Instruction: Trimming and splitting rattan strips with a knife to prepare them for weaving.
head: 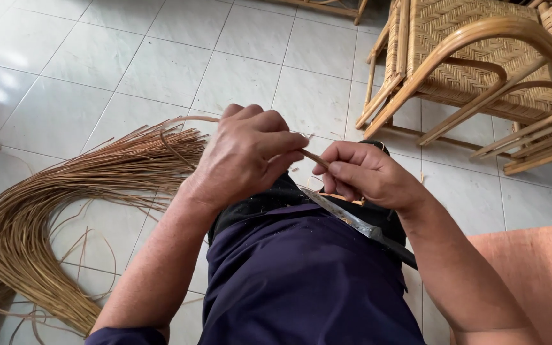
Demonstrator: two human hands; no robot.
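**Cane strip pinched between both hands, blade across the lap**

A thin cane strip [314, 157] runs between the two hands, above the seated person's knees. The left hand [247, 153] is closed around it, thumb pressed on the fingers, so the strip appears held taut. The right hand [368, 174] has its fingers curled shut on the strip's other end, close beside the left. A long knife [352, 220] lies slanted across the dark trousers [301, 275], its handle under the right forearm, seemingly braced there. On the tiled floor [97, 70], near the left elbow, lies a curved bundle of cane strips [46, 217]. A woven cane chair [474, 57] stands at the far right.
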